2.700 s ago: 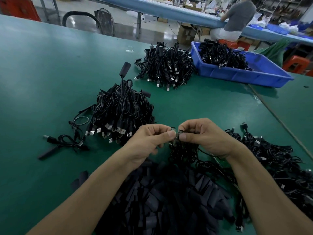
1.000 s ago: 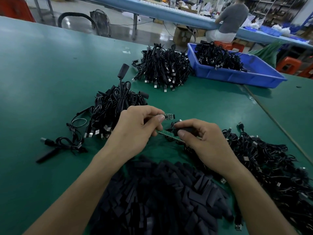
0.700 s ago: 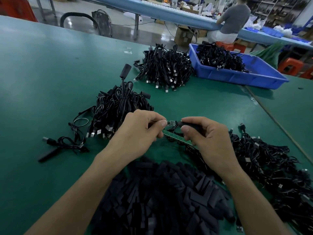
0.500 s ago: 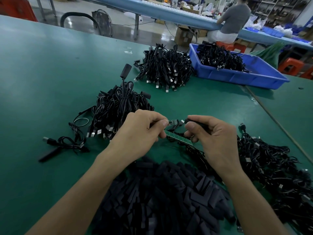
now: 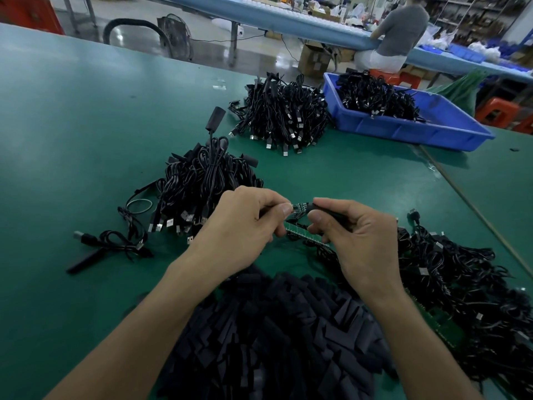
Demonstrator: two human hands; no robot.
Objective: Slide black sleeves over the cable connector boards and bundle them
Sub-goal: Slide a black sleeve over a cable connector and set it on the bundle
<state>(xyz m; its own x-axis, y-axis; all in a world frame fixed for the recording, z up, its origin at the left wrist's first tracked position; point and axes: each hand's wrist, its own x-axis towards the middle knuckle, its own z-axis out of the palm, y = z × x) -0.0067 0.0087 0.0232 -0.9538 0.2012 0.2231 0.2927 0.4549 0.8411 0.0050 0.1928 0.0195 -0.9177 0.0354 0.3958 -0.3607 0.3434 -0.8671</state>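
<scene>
Spreading across nearly the whole view, a table (image 5: 72,125) with a smooth, matte green top is seen. A blue plastic bin (image 5: 409,131), rectangular and ribbed along its wall, is set at the far right and is partly filled with coiled black cables (image 5: 375,96). Nearest the camera a broad heap of sleeves (image 5: 274,336) is piled: short, flat, dull black tubes lying at every angle. To its right a loose tangle (image 5: 461,284) of thin, glossy cable is spread, with silvery plugs showing. Two tighter piles are placed farther off: a near bundle (image 5: 199,180) just behind the left hand, with sleeved ends sticking up, and a far bundle (image 5: 282,111) beside the bin. At a second bench behind, a seated person (image 5: 401,27) in a grey top is seen from the back.

Above the table, between the heaps, the left hand (image 5: 242,226) is curled, and a small board (image 5: 298,207) is pinched at its left end by thumb and forefinger. The right hand (image 5: 360,238) is curled round one black sleeve (image 5: 320,208), whose end is held at the board's right end; whether the board is already inside cannot be told. A narrow green strip (image 5: 300,230) is seen just below the board, between the hands. Markings on the board are too small to be read. A thin wire ring (image 5: 140,204) is seen on the table to the left.
</scene>
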